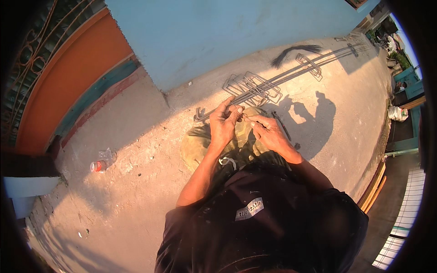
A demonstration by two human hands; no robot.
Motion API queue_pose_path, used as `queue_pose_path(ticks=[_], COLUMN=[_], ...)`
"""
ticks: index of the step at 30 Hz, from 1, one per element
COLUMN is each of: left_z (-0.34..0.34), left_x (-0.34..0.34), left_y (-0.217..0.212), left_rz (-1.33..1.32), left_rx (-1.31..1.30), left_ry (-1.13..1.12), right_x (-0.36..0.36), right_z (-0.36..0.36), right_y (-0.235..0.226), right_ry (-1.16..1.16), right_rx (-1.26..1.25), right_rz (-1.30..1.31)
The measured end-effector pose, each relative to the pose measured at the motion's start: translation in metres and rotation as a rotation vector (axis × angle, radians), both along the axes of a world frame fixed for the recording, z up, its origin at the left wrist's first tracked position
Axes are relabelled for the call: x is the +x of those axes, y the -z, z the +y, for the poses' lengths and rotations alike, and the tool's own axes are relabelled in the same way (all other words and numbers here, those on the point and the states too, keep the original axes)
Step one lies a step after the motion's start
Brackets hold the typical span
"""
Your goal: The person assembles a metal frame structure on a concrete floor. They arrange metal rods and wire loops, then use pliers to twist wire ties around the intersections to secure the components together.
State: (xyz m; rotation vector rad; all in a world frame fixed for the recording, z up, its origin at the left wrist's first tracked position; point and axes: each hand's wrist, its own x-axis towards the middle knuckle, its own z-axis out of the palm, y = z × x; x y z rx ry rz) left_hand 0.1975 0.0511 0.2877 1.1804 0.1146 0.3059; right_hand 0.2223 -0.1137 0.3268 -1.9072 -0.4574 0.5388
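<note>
While both hands meet above the bent knees, the left hand (223, 125) has thumb and forefinger pinched together, and the right hand (269, 131) is likewise nearly closed; between their fingertips sits a thin wire (246, 117), its far ends too small to make out. A pale patch (250, 209) with dark printed lettering is fixed to the black shirt (291, 223). A clear plastic container (104, 159) with a red band lies to the left; any writing on it is too small to read. Long metal bars (293, 73) and bent metal frames (249, 85) lie beyond the hands, near a black wire bundle (293, 51). The surface is rough, dusty ground (136, 218), partly sunlit, bounded by a blue wall (214, 41) and an orange wall (75, 82) with a metal grille (38, 54).
</note>
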Motion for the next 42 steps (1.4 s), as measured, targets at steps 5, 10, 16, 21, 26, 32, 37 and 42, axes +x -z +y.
queue_pose_path(ticks=[5,10,16,21,26,32,37,42], left_z=[0.020,0.023,0.043,0.075,0.078,0.093,0.065,0.102], left_x=[-0.038,-0.066,-0.056,0.034,0.167,0.223,0.248,0.269], left_y=[0.037,0.122,0.147,0.218,0.291,0.295,0.284,0.284], left_rz=[0.151,0.458,0.637,0.607,0.737,0.915,0.865,0.689], left_rx=[0.030,-0.176,-0.313,0.117,0.772,1.051,0.985,1.043], left_ry=[-0.126,-0.195,-0.306,-0.223,0.111,0.625,0.636,0.187], right_x=[0.005,0.104,0.219,0.314,0.364,0.377,0.384,0.364], right_z=[0.018,-0.066,-0.096,-0.134,-0.166,-0.099,-0.114,-0.143], right_y=[0.025,0.169,0.255,0.374,0.436,0.385,0.381,0.374], right_ry=[-0.154,0.067,0.585,0.583,0.339,0.665,0.847,0.948], right_rx=[-0.234,-0.321,-0.368,-0.423,-0.834,-0.452,-0.334,-0.429], right_rz=[0.352,-0.063,0.211,-0.101,-0.808,0.501,0.620,0.372])
